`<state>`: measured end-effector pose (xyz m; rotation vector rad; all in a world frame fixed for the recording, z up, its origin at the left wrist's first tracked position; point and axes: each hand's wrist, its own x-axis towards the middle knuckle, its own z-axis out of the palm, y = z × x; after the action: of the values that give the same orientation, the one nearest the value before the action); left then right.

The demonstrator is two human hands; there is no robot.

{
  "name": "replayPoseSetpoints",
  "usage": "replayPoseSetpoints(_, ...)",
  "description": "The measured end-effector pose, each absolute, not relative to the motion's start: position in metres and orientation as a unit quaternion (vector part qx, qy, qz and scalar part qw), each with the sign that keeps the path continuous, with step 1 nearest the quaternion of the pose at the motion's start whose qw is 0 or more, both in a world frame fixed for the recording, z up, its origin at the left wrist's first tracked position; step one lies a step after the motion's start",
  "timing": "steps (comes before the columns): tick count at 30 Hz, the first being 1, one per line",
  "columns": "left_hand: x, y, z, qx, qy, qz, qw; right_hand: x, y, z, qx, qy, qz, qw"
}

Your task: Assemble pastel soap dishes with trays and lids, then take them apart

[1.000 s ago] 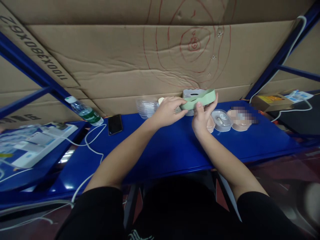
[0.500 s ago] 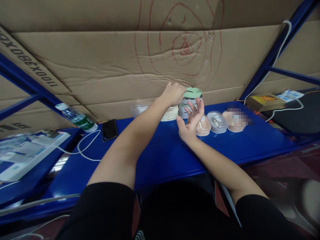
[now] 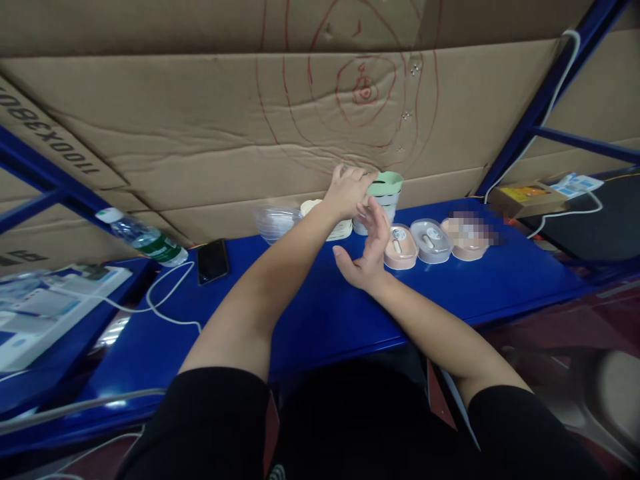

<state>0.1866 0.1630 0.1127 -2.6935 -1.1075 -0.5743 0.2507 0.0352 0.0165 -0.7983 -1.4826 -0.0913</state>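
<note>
My left hand (image 3: 347, 193) reaches over the back of the blue table with its fingers spread, their tips at the left edge of a stack of oval containers. The top container (image 3: 390, 183) is pale green; grey ones (image 3: 393, 203) sit below it. Just in front, my right hand (image 3: 367, 250) is raised, palm turned inward, thumb and fingers apart, nothing in it. It partly covers the grey stack. A stack of cream-coloured pieces (image 3: 341, 232) shows partly behind my left wrist. Clear plastic bowl-like pieces (image 3: 275, 223) are nested to its left.
To the right stand lidded boxes: pink (image 3: 401, 248), grey (image 3: 433, 243) and another pink one, partly pixelated (image 3: 465, 247). A phone (image 3: 213, 261), a water bottle (image 3: 145, 239) and a white cable (image 3: 170, 293) lie on the left. Cardboard (image 3: 200, 133) walls the back.
My left hand's fingers have loosened and spread beside the green container, which now sits more evenly on the stack. My right hand has shifted slightly left. The view has turned a little.
</note>
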Motion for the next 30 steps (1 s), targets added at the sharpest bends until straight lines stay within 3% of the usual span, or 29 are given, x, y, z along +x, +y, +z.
replayPoseSetpoints(4,0.18,0.154,0.115,-0.891,-0.381,-0.234,0.079,0.283,0.037,0.039,-0.404,-0.674,-0.04,0.616)
replayPoseSetpoints(15,0.167,0.156,0.101,-0.901,-0.374,-0.21,0.062,0.365,0.053,0.086,-0.684,-0.631,-0.015,0.367)
replayPoseSetpoints(22,0.158,0.131,0.091,-0.874,-0.395,-0.282,0.038,0.368,0.054,0.083,-0.727,-0.683,0.032,0.068)
replayPoseSetpoints(24,0.149,0.117,0.081,-0.867,-0.405,-0.289,0.015,0.361,0.052,0.082,-0.713,-0.7,0.036,0.016)
replayPoseSetpoints(27,0.131,0.095,0.059,-0.878,-0.399,-0.263,-0.03,0.348,0.044,0.082,-0.68,-0.733,0.024,-0.001)
replayPoseSetpoints(30,0.108,0.077,0.036,-0.892,-0.388,-0.219,-0.077,0.333,0.033,0.083,-0.603,-0.796,0.048,0.035)
